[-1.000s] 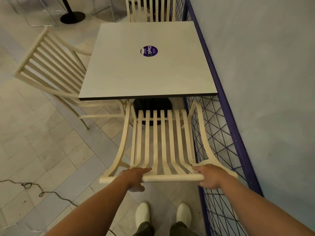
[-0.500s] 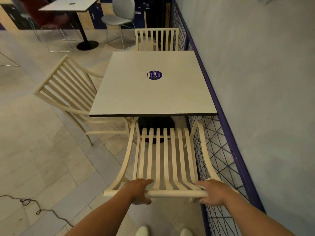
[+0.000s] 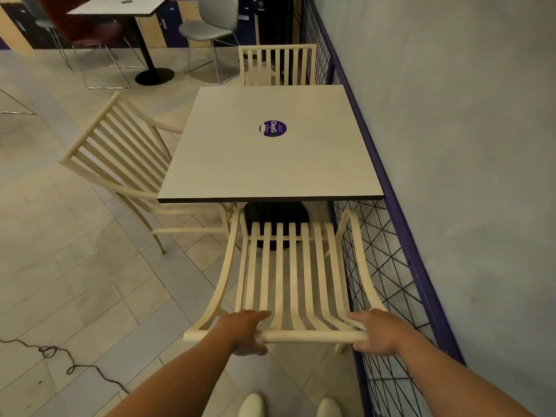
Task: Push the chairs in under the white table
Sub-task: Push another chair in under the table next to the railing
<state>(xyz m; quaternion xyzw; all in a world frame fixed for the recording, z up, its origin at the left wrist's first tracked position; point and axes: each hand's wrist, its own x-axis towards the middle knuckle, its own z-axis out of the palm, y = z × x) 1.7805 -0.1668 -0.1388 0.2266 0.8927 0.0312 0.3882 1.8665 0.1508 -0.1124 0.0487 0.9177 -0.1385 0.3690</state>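
Observation:
The square white table [image 3: 240, 164] carries a round purple sticker. Directly before me stands a cream slatted chair, the near chair [image 3: 288, 275], its seat under the table's front edge and its back leaning toward me. My left hand [image 3: 245, 331] and my right hand [image 3: 374, 331] both grip its top rail, one toward each end. A second cream chair, the left chair [image 3: 120, 158], stands at an angle by the table's left side, only partly under it. A third cream chair, the far chair [image 3: 276, 66], sits at the table's far edge.
A purple wire-mesh fence [image 3: 388, 266] and a grey wall run close along the right. A black cable [image 3: 57, 356] lies on the tiled floor at lower left. Another table [image 3: 120, 4] with grey chairs [image 3: 213, 22] stands at the back left.
The view has tilted upward, revealing the far chair and the back of the room. My hands have stayed on the near chair's top rail, and the chair has hardly moved.

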